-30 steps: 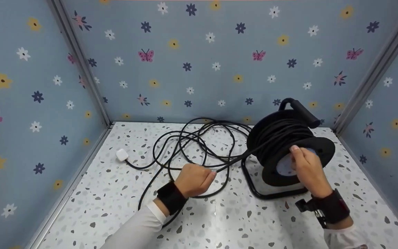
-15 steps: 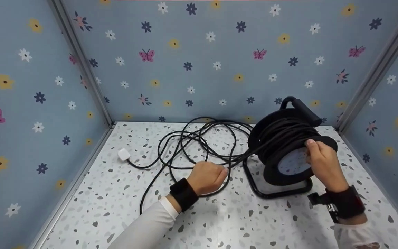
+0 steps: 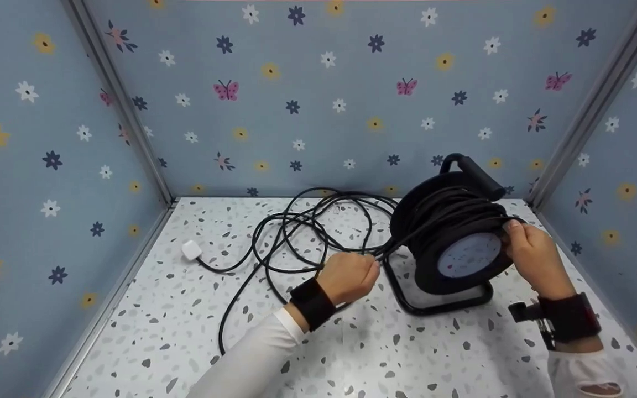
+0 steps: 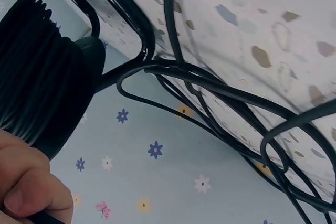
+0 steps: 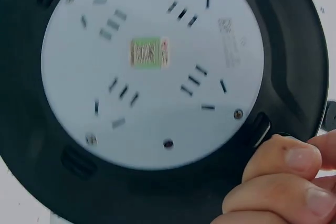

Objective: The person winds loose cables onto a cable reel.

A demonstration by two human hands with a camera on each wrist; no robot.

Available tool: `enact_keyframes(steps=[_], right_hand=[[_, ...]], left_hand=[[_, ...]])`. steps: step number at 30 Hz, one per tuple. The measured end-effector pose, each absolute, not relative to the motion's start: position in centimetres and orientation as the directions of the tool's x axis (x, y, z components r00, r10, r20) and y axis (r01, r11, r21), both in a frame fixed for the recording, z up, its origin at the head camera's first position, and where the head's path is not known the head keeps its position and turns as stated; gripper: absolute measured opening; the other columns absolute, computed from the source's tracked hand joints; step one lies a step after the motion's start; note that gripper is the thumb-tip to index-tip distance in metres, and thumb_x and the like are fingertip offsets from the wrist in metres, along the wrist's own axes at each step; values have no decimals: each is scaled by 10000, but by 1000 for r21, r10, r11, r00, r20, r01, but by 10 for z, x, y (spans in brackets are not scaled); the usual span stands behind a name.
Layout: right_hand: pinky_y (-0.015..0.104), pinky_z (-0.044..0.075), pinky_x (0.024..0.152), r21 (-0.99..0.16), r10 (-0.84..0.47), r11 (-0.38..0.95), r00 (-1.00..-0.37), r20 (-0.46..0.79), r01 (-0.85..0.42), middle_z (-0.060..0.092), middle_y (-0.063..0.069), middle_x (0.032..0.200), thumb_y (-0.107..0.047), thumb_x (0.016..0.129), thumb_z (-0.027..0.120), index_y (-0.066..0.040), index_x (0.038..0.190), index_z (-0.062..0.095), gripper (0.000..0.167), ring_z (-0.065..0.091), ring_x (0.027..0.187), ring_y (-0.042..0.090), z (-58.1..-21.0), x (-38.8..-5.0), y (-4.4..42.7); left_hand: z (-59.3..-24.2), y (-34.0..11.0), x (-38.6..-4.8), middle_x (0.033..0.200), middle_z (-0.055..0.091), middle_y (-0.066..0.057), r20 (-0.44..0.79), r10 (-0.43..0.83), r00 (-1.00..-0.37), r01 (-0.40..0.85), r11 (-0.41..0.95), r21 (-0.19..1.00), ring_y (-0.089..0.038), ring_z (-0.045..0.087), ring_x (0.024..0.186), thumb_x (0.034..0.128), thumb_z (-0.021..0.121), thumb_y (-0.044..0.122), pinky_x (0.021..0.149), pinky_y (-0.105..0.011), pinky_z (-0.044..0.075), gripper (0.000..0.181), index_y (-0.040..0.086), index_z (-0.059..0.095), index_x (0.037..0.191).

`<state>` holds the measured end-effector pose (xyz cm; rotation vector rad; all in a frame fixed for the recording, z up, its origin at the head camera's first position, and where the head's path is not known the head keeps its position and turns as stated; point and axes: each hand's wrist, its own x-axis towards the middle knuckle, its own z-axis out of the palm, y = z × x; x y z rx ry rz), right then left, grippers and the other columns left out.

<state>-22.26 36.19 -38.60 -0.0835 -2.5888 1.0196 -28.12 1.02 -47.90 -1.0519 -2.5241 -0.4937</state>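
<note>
A black cable reel (image 3: pixel 423 243) with a pale round face stands on its tubular frame at the right. My left hand (image 3: pixel 349 276) grips the black cable (image 3: pixel 407 237) left of the reel; the cable runs from it up to the drum. My right hand (image 3: pixel 537 257) holds the near flange at its right edge, with curled fingers and the thumb on top. In the right wrist view the reel's face (image 5: pixel 152 87) shows socket slots, a red button and a green label, and my fingers (image 5: pixel 283 182) lie at its rim.
Loose cable loops (image 3: pixel 296 221) lie on the speckled surface left of the reel, ending in a white plug (image 3: pixel 191 250) at the far left. A patterned back wall (image 3: pixel 318 127) and two side walls enclose the surface. The reel's carrying handle (image 3: pixel 481 177) points up near the back wall.
My left hand has moved right and slightly up along the cable, toward the reel. The right hand has moved outward to the right edge of the flange, turning with it.
</note>
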Motion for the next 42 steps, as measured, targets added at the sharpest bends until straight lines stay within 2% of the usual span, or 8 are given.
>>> enact_keyframes(steps=[5, 11, 16, 18, 27, 34, 39, 42], right_hand=[[304, 376, 589, -636, 182, 770, -938, 297, -52, 522, -3, 664, -327, 1184, 312, -50, 805, 524, 515, 472, 569, 139, -392, -225, 375], [362, 353, 590, -569, 192, 821, -915, 354, -47, 442, 67, 678, -293, 1172, 327, -54, 782, 457, 476, 437, 589, 251, -403, -225, 381], [578, 426, 667, -553, 246, 833, -878, 410, -25, 546, 234, 752, -261, 1145, 379, 16, 867, 514, 415, 569, 712, 464, -415, -223, 380], [630, 433, 701, -553, 258, 833, -867, 427, -24, 570, 259, 771, -254, 1142, 387, 29, 884, 525, 407, 593, 745, 496, -417, -223, 380], [633, 420, 673, -564, 274, 826, -853, 445, -29, 531, 232, 730, -238, 1145, 369, 14, 837, 486, 415, 576, 696, 485, -422, -228, 379], [487, 388, 628, -575, 305, 818, -862, 404, 20, 463, 142, 694, -266, 1150, 348, -37, 785, 452, 443, 522, 658, 385, -421, -231, 379], [439, 368, 618, -577, 306, 816, -863, 403, 20, 424, 107, 671, -270, 1156, 332, -49, 767, 440, 460, 485, 621, 349, -423, -232, 382], [434, 365, 629, -583, 312, 813, -858, 409, 18, 419, 100, 679, -271, 1154, 343, -50, 773, 441, 451, 479, 639, 346, -425, -232, 383]], left_hand=[[-473, 26, -282, 577, 394, 49, 440, 596, -672, 722, 660, 207, -261, 654, 565, 1117, 429, 246, 555, -417, 547, 453, 187, 443, 667], [-467, 41, -281, 603, 460, 17, 431, 572, -698, 702, 667, 250, -281, 687, 617, 1123, 439, 239, 608, -452, 573, 429, 170, 487, 702], [-463, 50, -280, 618, 474, 14, 402, 579, -709, 694, 675, 252, -273, 711, 653, 1136, 400, 257, 612, -447, 582, 441, 182, 471, 707], [-462, 52, -281, 625, 484, 9, 393, 581, -713, 691, 679, 249, -273, 713, 662, 1140, 386, 265, 610, -444, 582, 438, 179, 477, 720], [-457, 46, -283, 686, 502, 17, 339, 594, -730, 680, 683, 267, -249, 684, 676, 1155, 378, 278, 605, -425, 550, 379, 149, 532, 834], [-467, 17, -296, 826, 572, 24, 230, 624, -747, 660, 656, 366, -168, 575, 726, 1143, 469, 391, 679, -369, 508, 344, 137, 636, 984], [-483, -22, -305, 1009, 673, -51, 27, 646, -762, 631, 734, 253, -240, 659, 909, 1054, 649, 448, 834, -439, 585, 382, 73, 691, 1116], [-490, -47, -309, 1089, 696, -90, -82, 623, -778, 602, 777, 185, -288, 680, 997, 979, 742, 364, 898, -484, 596, 330, 68, 715, 1122]])
